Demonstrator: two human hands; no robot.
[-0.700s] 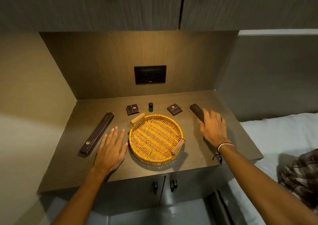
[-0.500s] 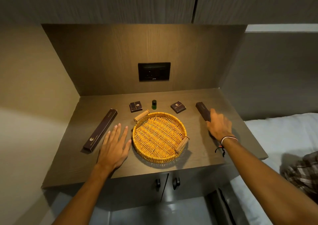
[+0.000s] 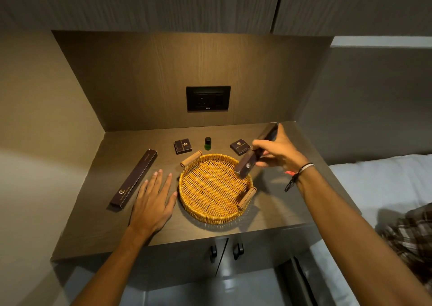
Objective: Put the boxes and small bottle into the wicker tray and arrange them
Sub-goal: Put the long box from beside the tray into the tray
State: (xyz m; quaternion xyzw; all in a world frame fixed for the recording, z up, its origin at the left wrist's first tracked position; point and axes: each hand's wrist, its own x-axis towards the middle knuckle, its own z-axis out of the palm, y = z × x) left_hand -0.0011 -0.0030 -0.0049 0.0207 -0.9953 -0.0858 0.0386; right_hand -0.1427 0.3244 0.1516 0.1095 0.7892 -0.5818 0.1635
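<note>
A round wicker tray (image 3: pixel 210 214) with two wooden handles sits empty at the middle of the counter. My right hand (image 3: pixel 279 151) grips a long dark box (image 3: pixel 247 163), tilted, its lower end over the tray's right rim. My left hand (image 3: pixel 153 202) lies flat and open on the counter just left of the tray. Another long dark box (image 3: pixel 134 179) lies left of that hand. Behind the tray stand two small square dark boxes, one on the left (image 3: pixel 183 146) and one on the right (image 3: pixel 239 146), with a small green bottle (image 3: pixel 207 143) between them.
The counter (image 3: pixel 275 212) is a recessed wooden shelf with a back wall holding a black socket panel (image 3: pixel 208 98). Cabinet doors with dark handles (image 3: pixel 224 250) are below the front edge. A white bed (image 3: pixel 378 184) lies to the right, overhead cabinets above.
My right hand has picked the right long box up off the counter and swung its near end over the tray's rim. My left hand has stayed beside the tray.
</note>
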